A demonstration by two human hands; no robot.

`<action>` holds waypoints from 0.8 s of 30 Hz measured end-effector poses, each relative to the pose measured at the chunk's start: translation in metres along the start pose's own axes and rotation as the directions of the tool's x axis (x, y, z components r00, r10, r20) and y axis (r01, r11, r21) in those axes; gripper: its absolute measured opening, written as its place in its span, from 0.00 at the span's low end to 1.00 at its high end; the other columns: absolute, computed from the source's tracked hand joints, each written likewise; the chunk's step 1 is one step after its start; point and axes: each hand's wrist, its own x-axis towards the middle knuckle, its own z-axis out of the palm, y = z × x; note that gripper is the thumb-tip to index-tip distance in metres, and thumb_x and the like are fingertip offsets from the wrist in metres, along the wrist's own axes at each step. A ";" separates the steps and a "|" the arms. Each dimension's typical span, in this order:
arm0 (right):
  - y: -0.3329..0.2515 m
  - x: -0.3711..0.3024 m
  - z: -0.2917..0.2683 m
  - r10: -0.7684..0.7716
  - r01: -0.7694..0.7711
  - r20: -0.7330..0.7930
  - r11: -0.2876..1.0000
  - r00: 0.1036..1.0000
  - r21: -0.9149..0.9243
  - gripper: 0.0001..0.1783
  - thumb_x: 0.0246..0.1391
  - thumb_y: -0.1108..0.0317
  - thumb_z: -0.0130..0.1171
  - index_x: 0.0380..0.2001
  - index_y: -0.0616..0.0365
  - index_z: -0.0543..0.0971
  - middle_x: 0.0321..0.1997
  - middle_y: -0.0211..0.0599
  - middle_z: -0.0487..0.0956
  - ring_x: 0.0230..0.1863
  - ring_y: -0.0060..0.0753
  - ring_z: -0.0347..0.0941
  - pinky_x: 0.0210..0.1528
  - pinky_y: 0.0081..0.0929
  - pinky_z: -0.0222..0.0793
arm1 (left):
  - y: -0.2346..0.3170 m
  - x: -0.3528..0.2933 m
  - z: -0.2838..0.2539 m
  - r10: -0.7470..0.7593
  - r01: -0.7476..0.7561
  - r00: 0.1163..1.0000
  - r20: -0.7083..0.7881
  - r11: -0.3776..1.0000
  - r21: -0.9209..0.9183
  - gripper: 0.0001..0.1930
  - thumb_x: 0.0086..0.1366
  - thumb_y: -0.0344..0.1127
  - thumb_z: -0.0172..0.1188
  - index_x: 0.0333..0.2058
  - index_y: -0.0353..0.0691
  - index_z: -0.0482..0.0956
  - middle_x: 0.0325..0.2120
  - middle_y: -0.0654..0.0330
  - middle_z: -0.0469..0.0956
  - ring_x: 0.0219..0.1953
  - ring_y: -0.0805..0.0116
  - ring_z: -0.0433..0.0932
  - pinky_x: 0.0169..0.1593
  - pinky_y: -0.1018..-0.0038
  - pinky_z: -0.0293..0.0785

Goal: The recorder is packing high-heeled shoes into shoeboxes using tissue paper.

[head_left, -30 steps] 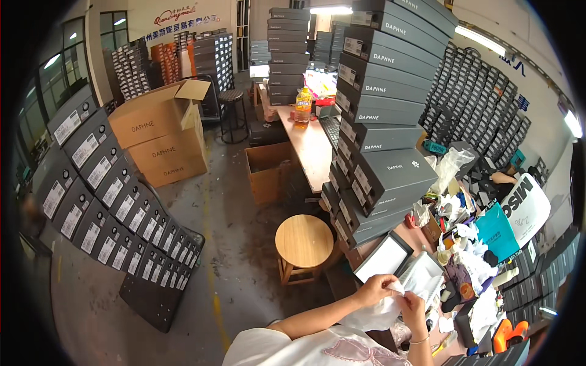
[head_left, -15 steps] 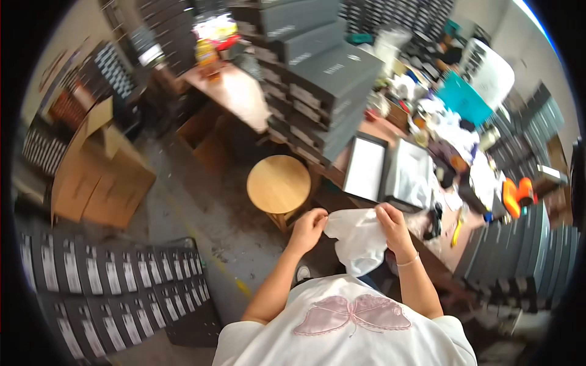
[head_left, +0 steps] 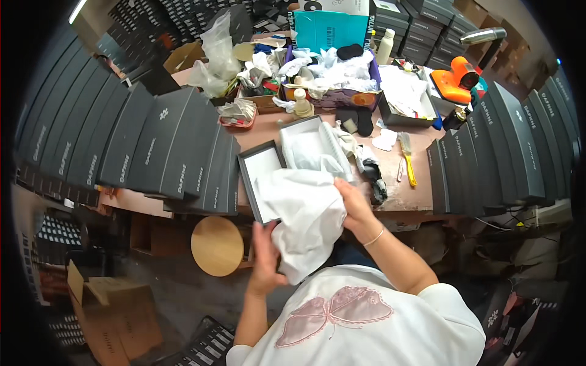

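Observation:
A limp white cloth bag or sheet (head_left: 308,216) spreads in front of me over the table's front edge; which of the two it is I cannot tell. My right hand (head_left: 357,208) pinches its right upper side. At its lower left, my left hand (head_left: 265,261) is slightly blurred, fingers stretched out and thumb apart, beside or just touching the fabric. The far end of the cloth overlaps a dark-rimmed box lid (head_left: 264,160) with a white inside. Right of the lid stands an open shoe box (head_left: 305,131) with white tissue and a clear plastic wrap in it.
Dark shoe boxes stand in rows at left (head_left: 162,143) and right (head_left: 503,143). Behind lie a yellow-handled brush (head_left: 408,161), a bottle (head_left: 302,105), a bin of white scraps (head_left: 332,97) and an orange tape dispenser (head_left: 453,82). A round stool (head_left: 217,246) and a carton (head_left: 125,320) stand lower left.
My view has turned right to face the table. The white cloth has come over the box lid. My left hand has gone from pinching its edge to stretched fingers; the right still grips it.

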 end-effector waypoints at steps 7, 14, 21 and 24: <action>-0.051 0.102 -0.065 0.079 -0.078 0.003 0.979 0.997 0.189 0.20 0.64 0.61 0.45 0.51 0.66 0.70 0.51 0.44 0.76 0.50 0.39 0.74 0.56 0.36 0.69 | -0.076 0.066 0.025 0.141 -0.086 0.990 0.013 0.523 0.848 0.46 0.52 0.32 0.67 0.66 0.40 0.47 0.64 0.40 0.46 0.64 0.41 0.53 0.64 0.58 0.55; -0.079 0.093 -0.140 -0.584 0.207 0.136 0.056 0.800 -0.977 0.30 0.50 0.62 0.62 0.55 0.60 0.67 0.57 0.50 0.68 0.56 0.48 0.67 0.56 0.42 0.63 | -0.069 0.126 0.024 0.349 -0.088 0.937 -0.026 0.307 0.948 0.20 0.52 0.26 0.63 0.45 0.34 0.76 0.45 0.49 0.71 0.46 0.56 0.73 0.52 0.67 0.68; -0.043 0.048 -0.233 -0.528 -0.150 0.015 -0.267 0.849 -0.952 0.39 0.39 0.71 0.63 0.59 0.50 0.65 0.63 0.60 0.57 0.59 0.61 0.60 0.59 0.41 0.61 | -0.044 0.244 0.060 0.095 -0.299 0.949 0.302 0.581 0.757 0.17 0.51 0.21 0.55 0.42 0.37 0.78 0.34 0.49 0.77 0.39 0.50 0.77 0.42 0.68 0.73; -0.064 0.006 -0.219 -0.468 0.085 -0.310 0.651 0.828 -0.754 0.35 0.47 0.73 0.54 0.61 0.60 0.61 0.51 0.41 0.69 0.48 0.38 0.69 0.52 0.29 0.65 | -0.058 0.298 0.069 -0.072 -0.237 0.941 0.331 0.559 0.794 0.15 0.51 0.24 0.58 0.39 0.35 0.78 0.35 0.48 0.79 0.37 0.53 0.79 0.40 0.69 0.73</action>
